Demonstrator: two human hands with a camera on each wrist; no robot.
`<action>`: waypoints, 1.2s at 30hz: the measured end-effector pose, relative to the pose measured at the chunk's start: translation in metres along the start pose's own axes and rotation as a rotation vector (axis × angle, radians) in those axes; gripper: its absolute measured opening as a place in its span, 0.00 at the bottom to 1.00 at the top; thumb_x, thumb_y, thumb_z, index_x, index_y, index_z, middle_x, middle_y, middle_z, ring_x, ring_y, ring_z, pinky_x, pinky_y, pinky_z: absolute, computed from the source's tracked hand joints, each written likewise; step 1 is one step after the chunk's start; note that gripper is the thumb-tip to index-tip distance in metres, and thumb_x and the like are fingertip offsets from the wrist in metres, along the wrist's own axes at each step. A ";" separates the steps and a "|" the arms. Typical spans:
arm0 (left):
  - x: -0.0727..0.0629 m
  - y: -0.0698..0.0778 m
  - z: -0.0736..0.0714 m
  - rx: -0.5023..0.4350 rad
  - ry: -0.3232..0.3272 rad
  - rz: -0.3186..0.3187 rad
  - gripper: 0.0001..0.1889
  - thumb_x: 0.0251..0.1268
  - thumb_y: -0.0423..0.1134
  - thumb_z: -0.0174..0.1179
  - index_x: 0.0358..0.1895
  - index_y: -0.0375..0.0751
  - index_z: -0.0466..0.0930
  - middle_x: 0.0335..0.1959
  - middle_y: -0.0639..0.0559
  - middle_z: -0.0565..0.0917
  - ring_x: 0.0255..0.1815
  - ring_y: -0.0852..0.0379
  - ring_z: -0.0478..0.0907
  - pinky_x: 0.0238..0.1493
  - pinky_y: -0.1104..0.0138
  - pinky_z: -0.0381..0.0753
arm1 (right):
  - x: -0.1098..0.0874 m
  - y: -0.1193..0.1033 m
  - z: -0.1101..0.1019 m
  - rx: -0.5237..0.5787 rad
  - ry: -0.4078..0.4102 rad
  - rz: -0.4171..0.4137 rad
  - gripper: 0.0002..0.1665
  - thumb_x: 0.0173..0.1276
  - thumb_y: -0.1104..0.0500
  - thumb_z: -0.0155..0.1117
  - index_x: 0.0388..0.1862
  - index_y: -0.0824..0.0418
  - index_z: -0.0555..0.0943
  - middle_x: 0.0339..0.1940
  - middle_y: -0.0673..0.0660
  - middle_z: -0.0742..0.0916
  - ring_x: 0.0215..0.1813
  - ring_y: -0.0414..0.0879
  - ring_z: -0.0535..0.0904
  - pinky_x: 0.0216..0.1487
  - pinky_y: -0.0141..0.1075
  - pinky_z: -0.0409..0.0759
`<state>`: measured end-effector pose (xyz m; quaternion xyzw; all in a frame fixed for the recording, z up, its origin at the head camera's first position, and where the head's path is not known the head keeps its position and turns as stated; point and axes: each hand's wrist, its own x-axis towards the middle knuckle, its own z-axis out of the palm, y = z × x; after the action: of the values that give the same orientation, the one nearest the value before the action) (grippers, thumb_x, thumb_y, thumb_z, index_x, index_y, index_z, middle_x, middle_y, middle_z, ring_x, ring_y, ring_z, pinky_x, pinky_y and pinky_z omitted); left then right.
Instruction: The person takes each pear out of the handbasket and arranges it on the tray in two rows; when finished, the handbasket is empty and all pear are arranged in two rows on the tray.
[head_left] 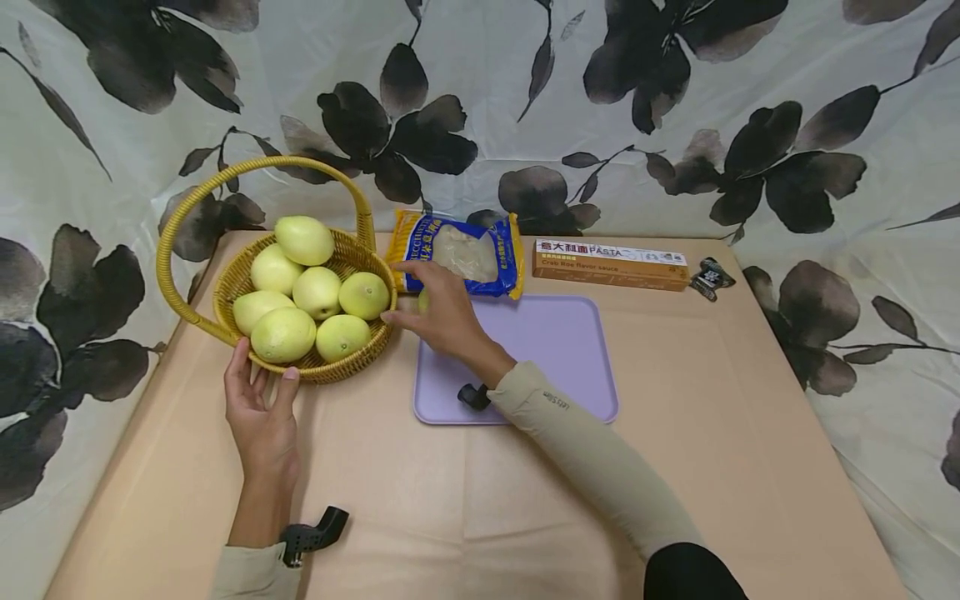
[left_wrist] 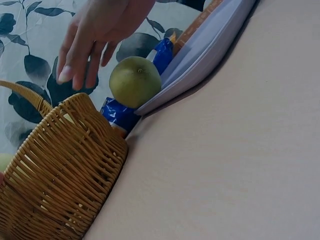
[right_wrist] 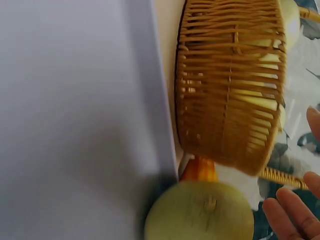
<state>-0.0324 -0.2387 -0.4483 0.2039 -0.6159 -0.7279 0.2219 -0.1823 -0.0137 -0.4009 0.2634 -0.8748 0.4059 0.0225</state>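
A round wicker basket (head_left: 360, 360) with a tall hoop handle holds several yellow-green fruits (head_left: 283, 335). My left hand (head_left: 262, 421) touches the near-left side of the basket, fingertips by the handle's foot and thumb just below the rim. Past the basket's right rim, my right hand (head_left: 442, 312) reaches with its fingers spread and nothing gripped. Another yellow-green fruit (left_wrist: 135, 81) sits at the far left corner of the lilac tray (head_left: 540, 350), mostly hidden by the right hand in the head view. In the right wrist view that fruit (right_wrist: 200, 212) lies below the fingertips.
Behind the tray lies a blue and yellow packet (head_left: 465, 254). To its right is a brown pasta box (head_left: 611, 265), with a small black wrapped packet (head_left: 711, 278) at its end. Floral cloth (head_left: 517, 150) hangs beyond the table's far edge.
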 end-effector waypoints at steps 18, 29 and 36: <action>0.000 0.000 -0.002 0.015 0.006 -0.002 0.41 0.76 0.27 0.61 0.85 0.58 0.56 0.87 0.56 0.53 0.85 0.50 0.55 0.74 0.73 0.75 | 0.045 -0.014 0.036 -0.178 -0.155 -0.074 0.33 0.73 0.48 0.74 0.75 0.48 0.77 0.73 0.47 0.83 0.78 0.43 0.74 0.91 0.54 0.45; -0.001 -0.001 0.000 0.018 0.009 0.011 0.40 0.76 0.27 0.61 0.85 0.56 0.57 0.87 0.54 0.54 0.84 0.49 0.56 0.72 0.75 0.76 | 0.057 -0.017 0.040 -0.243 -0.285 -0.108 0.35 0.75 0.47 0.71 0.77 0.52 0.75 0.75 0.52 0.82 0.79 0.46 0.73 0.91 0.53 0.45; -0.001 0.000 -0.002 0.009 0.009 0.006 0.40 0.76 0.27 0.61 0.84 0.57 0.57 0.86 0.54 0.54 0.84 0.49 0.57 0.70 0.77 0.77 | 0.053 -0.020 0.037 -0.151 -0.242 -0.086 0.33 0.76 0.49 0.70 0.76 0.56 0.76 0.74 0.54 0.81 0.80 0.49 0.71 0.92 0.43 0.45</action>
<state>-0.0307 -0.2396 -0.4487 0.2066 -0.6187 -0.7235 0.2259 -0.2116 -0.0744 -0.3985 0.3451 -0.8872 0.3027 -0.0459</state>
